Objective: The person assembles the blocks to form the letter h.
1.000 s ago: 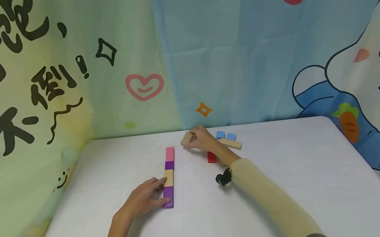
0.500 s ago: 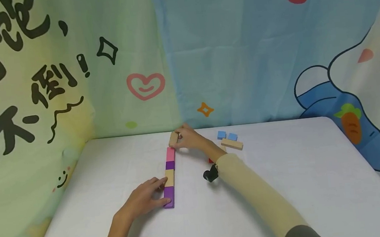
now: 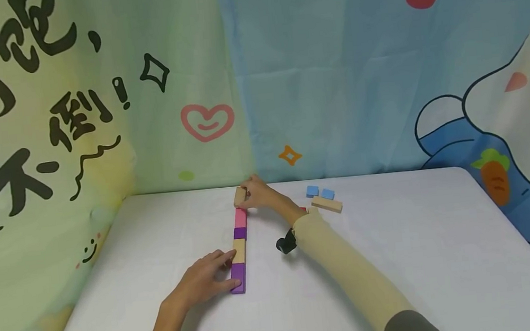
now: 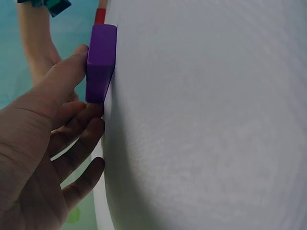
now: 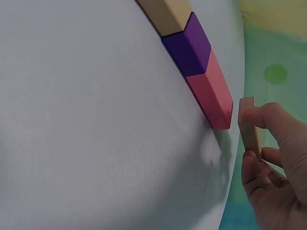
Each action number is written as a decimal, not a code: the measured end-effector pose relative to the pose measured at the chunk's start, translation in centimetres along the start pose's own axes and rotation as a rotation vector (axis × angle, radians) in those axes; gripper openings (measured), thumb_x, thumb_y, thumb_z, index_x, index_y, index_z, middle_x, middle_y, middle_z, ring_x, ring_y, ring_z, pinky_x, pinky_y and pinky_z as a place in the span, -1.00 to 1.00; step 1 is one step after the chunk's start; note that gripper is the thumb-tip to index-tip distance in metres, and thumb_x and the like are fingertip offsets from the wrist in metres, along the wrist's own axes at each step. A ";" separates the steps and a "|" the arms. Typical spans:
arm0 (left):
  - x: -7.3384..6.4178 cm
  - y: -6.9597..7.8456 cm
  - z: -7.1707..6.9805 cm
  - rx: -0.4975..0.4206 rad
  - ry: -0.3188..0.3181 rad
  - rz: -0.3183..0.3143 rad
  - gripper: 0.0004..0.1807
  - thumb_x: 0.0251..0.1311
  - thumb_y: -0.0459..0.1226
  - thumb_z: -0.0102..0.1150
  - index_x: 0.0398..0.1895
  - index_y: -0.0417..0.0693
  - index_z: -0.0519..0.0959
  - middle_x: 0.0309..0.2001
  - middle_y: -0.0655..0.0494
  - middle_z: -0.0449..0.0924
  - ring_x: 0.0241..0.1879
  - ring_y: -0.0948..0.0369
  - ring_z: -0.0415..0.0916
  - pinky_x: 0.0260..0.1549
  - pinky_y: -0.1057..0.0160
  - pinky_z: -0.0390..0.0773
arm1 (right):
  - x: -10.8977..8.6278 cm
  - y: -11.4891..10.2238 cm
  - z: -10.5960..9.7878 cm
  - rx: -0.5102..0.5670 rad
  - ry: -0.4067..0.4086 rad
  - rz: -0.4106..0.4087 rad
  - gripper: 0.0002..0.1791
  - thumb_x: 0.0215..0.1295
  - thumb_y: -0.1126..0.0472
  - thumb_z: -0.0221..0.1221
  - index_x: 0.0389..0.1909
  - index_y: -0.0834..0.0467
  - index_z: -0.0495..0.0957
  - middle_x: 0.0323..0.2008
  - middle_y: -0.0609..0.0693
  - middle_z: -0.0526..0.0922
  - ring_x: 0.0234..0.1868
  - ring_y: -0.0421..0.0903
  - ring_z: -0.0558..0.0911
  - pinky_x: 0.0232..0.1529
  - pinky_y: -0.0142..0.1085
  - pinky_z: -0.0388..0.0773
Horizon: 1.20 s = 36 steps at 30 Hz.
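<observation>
My right hand [image 3: 256, 193] pinches a plain wooden block [image 3: 240, 196] between thumb and fingers. In the right wrist view that wooden block [image 5: 248, 125] hangs off the table, a small gap from the end of the pink block [image 5: 217, 96]. The row of blocks runs from this pink block [image 3: 240, 217] through a short purple block [image 3: 239, 233] and a natural wood block [image 3: 239, 251] to a longer purple block [image 3: 238, 279] nearest me. My left hand [image 3: 207, 277] lies along the row's left side, fingers loosely extended. Its thumb touches the near purple block [image 4: 100, 62].
Two small blue blocks [image 3: 313, 191] and a long wooden block [image 3: 327, 204] lie at the back of the white table [image 3: 398, 259], right of my right forearm. A red block is mostly hidden behind that arm. A printed curtain [image 3: 333, 73] hangs behind the table.
My right hand has carried the wooden block leftward, from right of the row to the far end beyond the pink block. My left hand has stayed at the row.
</observation>
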State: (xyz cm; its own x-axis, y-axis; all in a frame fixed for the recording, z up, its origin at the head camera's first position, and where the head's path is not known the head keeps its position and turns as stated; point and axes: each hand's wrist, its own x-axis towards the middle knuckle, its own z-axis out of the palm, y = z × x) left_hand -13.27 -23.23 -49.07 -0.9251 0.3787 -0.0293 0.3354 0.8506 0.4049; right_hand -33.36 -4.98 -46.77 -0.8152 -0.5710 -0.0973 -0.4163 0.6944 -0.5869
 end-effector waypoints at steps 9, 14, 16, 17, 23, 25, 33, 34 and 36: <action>-0.1 0.0 0.0 -0.002 -0.004 -0.008 -0.21 0.06 0.17 0.30 0.31 -0.02 0.44 -0.13 0.27 0.55 -0.14 0.30 0.46 -0.08 0.12 0.53 | 0.2 -0.2 0.1 -0.008 0.005 0.026 -0.33 0.16 0.02 0.34 0.21 0.29 0.44 0.03 0.14 0.34 -0.05 -0.06 0.40 -0.05 -0.28 0.44; -0.1 0.0 0.0 -0.005 -0.006 -0.009 -0.21 0.06 0.17 0.30 0.32 -0.01 0.44 -0.14 0.28 0.55 -0.14 0.30 0.46 -0.08 0.14 0.52 | 0.3 -0.1 0.1 -0.001 -0.018 0.038 -0.36 0.17 0.05 0.34 0.20 0.30 0.44 0.03 0.14 0.34 -0.05 -0.06 0.40 -0.07 -0.29 0.44; 0.0 0.0 0.0 -0.006 -0.008 -0.010 -0.21 0.06 0.17 0.30 0.32 -0.01 0.44 -0.14 0.28 0.55 -0.15 0.31 0.45 -0.09 0.14 0.52 | 0.4 -0.1 0.1 -0.001 -0.024 0.044 -0.35 0.17 0.05 0.33 0.21 0.31 0.43 0.05 0.15 0.34 -0.03 -0.05 0.40 -0.04 -0.27 0.45; 0.0 0.0 0.0 -0.006 -0.009 -0.012 -0.21 0.06 0.18 0.30 0.32 -0.01 0.44 -0.14 0.28 0.55 -0.15 0.31 0.45 -0.10 0.15 0.52 | 0.4 -0.1 0.1 -0.003 -0.027 0.045 -0.35 0.18 0.05 0.33 0.21 0.31 0.42 0.07 0.15 0.34 -0.02 -0.05 0.40 -0.01 -0.26 0.46; 0.1 0.1 0.0 -0.012 -0.016 -0.021 -0.20 0.04 0.17 0.31 0.32 0.00 0.44 -0.14 0.28 0.55 -0.15 0.31 0.44 -0.10 0.15 0.53 | 0.5 -0.1 0.1 -0.001 -0.033 0.055 -0.31 0.17 0.05 0.33 0.24 0.33 0.40 0.15 0.18 0.36 0.05 -0.02 0.41 0.12 -0.20 0.47; 0.1 0.1 0.1 -0.015 -0.015 -0.024 -0.20 0.04 0.17 0.32 0.32 0.00 0.44 -0.14 0.27 0.55 -0.15 0.31 0.45 -0.09 0.13 0.53 | 0.5 -0.1 0.1 0.000 -0.033 0.054 -0.33 0.17 0.07 0.32 0.23 0.33 0.41 0.15 0.19 0.36 0.05 -0.01 0.41 0.11 -0.20 0.47; -0.1 0.4 -0.1 -0.034 -0.028 -0.051 -0.22 0.04 0.14 0.34 0.32 0.04 0.44 -0.14 0.31 0.55 -0.14 0.33 0.44 -0.06 0.13 0.54 | 0.7 0.1 0.2 -0.015 -0.058 0.043 -0.42 0.18 0.15 0.28 0.19 0.31 0.42 0.14 0.17 0.36 0.03 -0.02 0.42 0.03 -0.23 0.47; -0.1 0.4 -0.1 -0.033 -0.027 -0.052 -0.22 0.04 0.14 0.34 0.32 0.04 0.44 -0.14 0.31 0.55 -0.13 0.33 0.44 -0.05 0.13 0.54 | 0.7 0.1 0.2 -0.016 -0.059 0.036 -0.42 0.17 0.16 0.27 0.19 0.31 0.42 0.15 0.18 0.36 0.04 -0.01 0.42 0.04 -0.23 0.47; -0.1 0.4 -0.2 -0.030 -0.023 -0.050 -0.22 0.04 0.14 0.34 0.32 0.03 0.44 -0.14 0.30 0.55 -0.13 0.32 0.45 -0.05 0.12 0.54 | 0.7 0.2 0.1 -0.016 -0.060 0.029 -0.43 0.17 0.18 0.26 0.19 0.32 0.42 0.16 0.19 0.36 0.07 0.00 0.42 0.08 -0.22 0.46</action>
State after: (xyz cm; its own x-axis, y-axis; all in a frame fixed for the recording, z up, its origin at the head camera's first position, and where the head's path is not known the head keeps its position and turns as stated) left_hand -13.11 -23.00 -48.73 -0.9361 0.3446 -0.0707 0.2832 0.8574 0.4297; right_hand -33.93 -5.28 -47.05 -0.8013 -0.5758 -0.1623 -0.4001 0.7175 -0.5702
